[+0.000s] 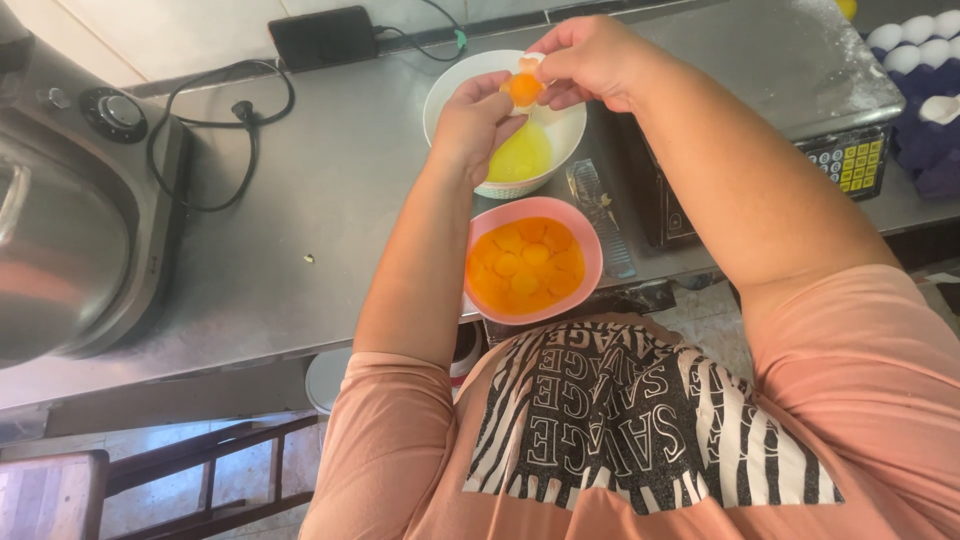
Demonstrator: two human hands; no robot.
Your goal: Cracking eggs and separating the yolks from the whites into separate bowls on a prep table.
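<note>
While both hands meet at upper centre, left hand [478, 112] and right hand [590, 60] each grip an eggshell half – yolk [523, 88] between – above white bowl [503, 120]; pink bowl [533, 260] of yolks below, on steel surface [300, 220].

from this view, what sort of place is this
Probably a bakery or small commercial kitchen: a steel worktable, a large stand mixer, a digital scale and a tray of white eggs. Both hands hold a cracked egg over a white bowl.

Bowl of yolks [532, 262] before bowl of whites [505, 120], mixer [70, 210] left, probably scale [800, 120] right
</note>
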